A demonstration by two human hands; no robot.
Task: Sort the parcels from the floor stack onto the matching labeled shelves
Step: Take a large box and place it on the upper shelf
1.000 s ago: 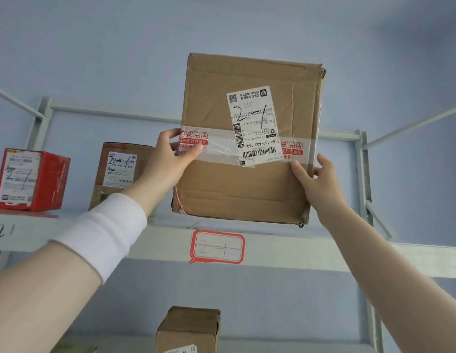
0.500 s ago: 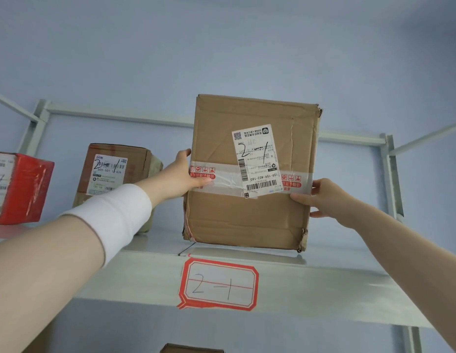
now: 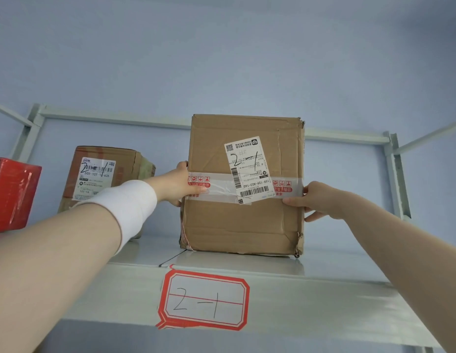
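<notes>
both hands — left hand and right hand — are gripping the parcel standing on its matching 2-1 shelf, fingers not yet releasing.

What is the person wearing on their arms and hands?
A wide white band wraps the left forearm near the wrist. The right arm shows no sleeve or band. The left hand and right hand are bare: no gloves, rings or watch visible.
</notes>
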